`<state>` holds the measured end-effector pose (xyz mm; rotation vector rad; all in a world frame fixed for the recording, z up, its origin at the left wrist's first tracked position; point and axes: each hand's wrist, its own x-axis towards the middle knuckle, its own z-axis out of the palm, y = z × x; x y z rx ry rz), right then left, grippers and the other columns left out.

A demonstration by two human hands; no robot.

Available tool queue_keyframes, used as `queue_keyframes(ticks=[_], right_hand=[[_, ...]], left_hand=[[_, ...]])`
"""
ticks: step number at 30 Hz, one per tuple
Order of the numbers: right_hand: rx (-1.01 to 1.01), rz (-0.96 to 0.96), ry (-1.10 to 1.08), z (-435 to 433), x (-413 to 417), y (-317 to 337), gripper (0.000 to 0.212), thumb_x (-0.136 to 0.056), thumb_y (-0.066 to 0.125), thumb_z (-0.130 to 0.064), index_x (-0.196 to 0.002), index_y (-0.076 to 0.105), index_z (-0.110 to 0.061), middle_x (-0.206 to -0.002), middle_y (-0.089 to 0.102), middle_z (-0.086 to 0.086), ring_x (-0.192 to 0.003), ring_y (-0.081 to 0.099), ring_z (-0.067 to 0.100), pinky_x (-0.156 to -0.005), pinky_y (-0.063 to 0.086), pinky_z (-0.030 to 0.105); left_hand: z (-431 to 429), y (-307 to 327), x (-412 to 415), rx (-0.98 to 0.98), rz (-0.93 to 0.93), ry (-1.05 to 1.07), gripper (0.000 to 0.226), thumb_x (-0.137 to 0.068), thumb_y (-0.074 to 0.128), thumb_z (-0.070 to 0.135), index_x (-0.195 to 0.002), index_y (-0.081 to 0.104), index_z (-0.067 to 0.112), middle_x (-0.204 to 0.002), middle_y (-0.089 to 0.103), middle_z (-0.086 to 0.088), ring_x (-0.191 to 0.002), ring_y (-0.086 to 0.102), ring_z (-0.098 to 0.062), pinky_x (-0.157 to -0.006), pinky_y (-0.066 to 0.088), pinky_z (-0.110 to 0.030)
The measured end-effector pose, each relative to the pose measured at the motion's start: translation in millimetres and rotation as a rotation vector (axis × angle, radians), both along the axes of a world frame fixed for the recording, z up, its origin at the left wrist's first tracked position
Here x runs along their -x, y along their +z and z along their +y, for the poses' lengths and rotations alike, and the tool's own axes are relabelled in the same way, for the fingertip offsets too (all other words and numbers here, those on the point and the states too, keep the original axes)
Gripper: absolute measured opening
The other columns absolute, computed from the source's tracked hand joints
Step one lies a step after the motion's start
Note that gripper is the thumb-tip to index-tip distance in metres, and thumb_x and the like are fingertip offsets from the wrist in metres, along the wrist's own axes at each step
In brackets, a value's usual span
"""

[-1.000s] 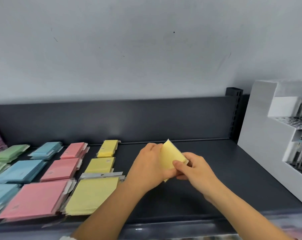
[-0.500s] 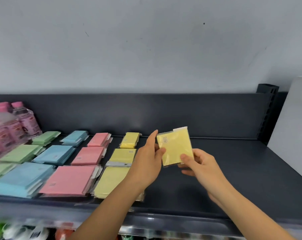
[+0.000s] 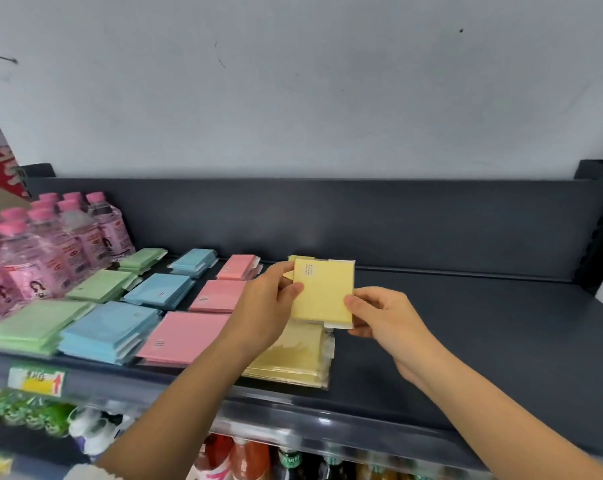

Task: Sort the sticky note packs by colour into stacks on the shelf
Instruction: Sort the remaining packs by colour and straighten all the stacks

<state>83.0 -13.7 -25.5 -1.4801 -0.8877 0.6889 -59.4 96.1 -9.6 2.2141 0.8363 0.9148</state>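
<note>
Head view. Centre of frame: a yellow sticky note pack (image 3: 323, 291) is held above the dark shelf (image 3: 466, 327) by both hands. The left hand (image 3: 263, 311) pinches the pack's left edge between thumb and fingers; the right hand (image 3: 384, 317) pinches its lower right corner, thumb on the front face. The pack hangs over the yellow column, above the large yellow stack (image 3: 293, 358) at the shelf's front edge. Left of centre, three rows of stacks run by colour: pink stacks (image 3: 189, 336), blue stacks (image 3: 109, 329) and green stacks (image 3: 38, 325), largest nearest the front. Far left: pink-capped bottles (image 3: 50, 251) stand beside the green stacks. The right half of the shelf is bare.
</note>
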Motion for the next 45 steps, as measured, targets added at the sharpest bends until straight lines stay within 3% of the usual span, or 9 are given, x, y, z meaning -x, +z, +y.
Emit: queue_keyframes(ticks=[5,9,14,19,22,26,33,37,45], right_hand=[[0.044,-0.090,-0.029,37,6,19,0.019,-0.097,0.046,-0.015,-0.100,0.065,-0.014,-0.101,0.067,0.003,-0.090,0.062,0.016,-0.071,0.055,0.025],[0.094,-0.268,-0.083,72,2,38,0.027,-0.098,0.039,-0.014,-0.103,0.064,-0.019,-0.097,0.064,-0.001,-0.085,0.058,0.013,-0.070,0.053,0.027],[0.258,-0.498,-0.079,120,6,42,0.029,-0.099,0.038,-0.015,-0.099,0.066,-0.024,-0.094,0.062,-0.009,-0.082,0.054,0.006,-0.061,0.041,0.018],[0.462,-0.595,-0.025,144,11,30,0.028,-0.099,0.040,-0.017,-0.097,0.067,-0.024,-0.098,0.057,-0.014,-0.093,0.051,0.006,-0.071,0.038,0.021],[0.516,-0.623,-0.048,148,16,19,0.027,-0.098,0.043,-0.016,-0.103,0.069,-0.018,-0.110,0.061,-0.007,-0.101,0.051,0.009,-0.083,0.036,0.024],[0.580,-0.752,-0.124,147,24,0,0.026,-0.096,0.047,-0.022,-0.111,0.067,-0.017,-0.116,0.063,-0.005,-0.095,0.050,0.006,-0.082,0.035,0.020],[0.496,-0.747,-0.376,150,34,-13,0.024,-0.096,0.048,-0.021,-0.105,0.069,-0.015,-0.113,0.065,-0.001,-0.089,0.047,0.007,-0.078,0.035,0.020],[0.487,-0.803,-0.413,146,40,-11,0.016,-0.092,0.055,-0.021,-0.099,0.070,-0.019,-0.106,0.058,-0.003,-0.097,0.053,0.014,-0.080,0.040,0.023],[0.375,-0.845,-0.307,97,67,16,0.019,-0.089,0.059,-0.028,-0.107,0.065,-0.027,-0.103,0.054,-0.012,-0.098,0.052,0.007,-0.082,0.038,0.021]], left_hand=[[35,14,23,-0.073,0.017,0.030,0.027,-0.096,0.048,0.021,-0.121,0.058,0.021,-0.088,0.067,0.005,-0.079,0.062,-0.014,-0.075,0.053,-0.030],[81,20,46,-0.133,0.087,0.055,0.028,-0.095,0.052,0.023,-0.122,0.060,0.021,-0.104,0.068,0.007,-0.086,0.059,-0.009,-0.078,0.044,-0.020],[129,19,72,-0.241,0.302,-0.099,0.018,-0.092,0.053,0.021,-0.098,0.069,0.014,-0.093,0.070,-0.002,-0.087,0.062,-0.024,-0.079,0.051,-0.034],[163,11,81,-0.329,0.592,-0.242,0.027,-0.090,0.056,0.038,-0.110,0.067,0.023,-0.115,0.064,0.003,-0.104,0.058,-0.018,-0.091,0.047,-0.035],[168,0,81,-0.372,0.672,-0.295,0.024,-0.087,0.057,0.034,-0.098,0.071,0.018,-0.108,0.066,-0.003,-0.101,0.059,-0.023,-0.088,0.048,-0.035],[168,-9,81,-0.462,0.674,-0.308,0.024,-0.087,0.056,0.029,-0.091,0.070,0.011,-0.101,0.064,-0.008,-0.094,0.060,-0.026,-0.083,0.049,-0.034],[167,-14,82,-0.483,0.639,-0.299,0.026,-0.090,0.052,0.029,-0.097,0.069,0.011,-0.106,0.063,-0.006,-0.097,0.060,-0.024,-0.088,0.048,-0.035],[167,-14,83,-0.458,0.616,-0.313,0.025,-0.091,0.051,0.027,-0.097,0.070,0.012,-0.106,0.063,-0.005,-0.097,0.059,-0.023,-0.089,0.047,-0.035],[167,-21,95,-0.423,0.530,-0.357,0.024,-0.094,0.046,0.024,-0.098,0.067,0.013,-0.114,0.059,-0.003,-0.100,0.056,-0.019,-0.092,0.046,-0.035]])
